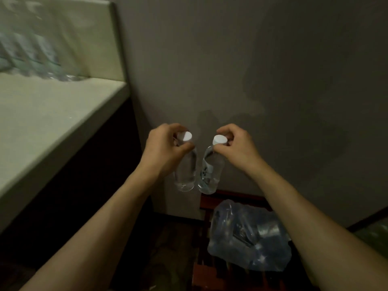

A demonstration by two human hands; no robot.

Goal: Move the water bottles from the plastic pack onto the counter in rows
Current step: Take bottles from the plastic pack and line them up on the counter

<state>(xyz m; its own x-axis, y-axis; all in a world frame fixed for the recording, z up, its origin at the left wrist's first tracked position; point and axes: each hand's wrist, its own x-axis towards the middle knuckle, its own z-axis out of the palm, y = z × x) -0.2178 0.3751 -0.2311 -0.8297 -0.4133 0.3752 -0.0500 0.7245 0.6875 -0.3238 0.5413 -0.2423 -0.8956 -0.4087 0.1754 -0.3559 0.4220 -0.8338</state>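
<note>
Nearest the camera, two bare forearms reach in from the bottom corners and meet near the middle of the view. Low down at about 5 o'clock, a crumpled plastic pack point(249, 236) lies on a dark reddish slatted stand point(204, 208); its wrap is slack and bluish, and I cannot tell how many bottles remain inside.

Above the pack, both hands are raised in the air. The left hand point(162, 151) is closed around the neck of a clear water bottle point(185, 171), fingers pinched just under its white cap point(186, 136). The right hand point(237, 147) is closed the same way on a second bottle point(211, 174), fingertips on the neck below its white cap point(220, 140). Both bottles hang down from the caps, tilted so their bases lean toward each other and sit just beside one another, well above the pack.

Behind the hands stands a plain grey wall point(252, 59) with darker blotches.

At 9 o'clock a pale table point(52, 114) runs off to the left over a dark front. At 10 o'clock, at the far end against a light back panel, blurred clear bottles point(37, 57) stand in a row.
</note>
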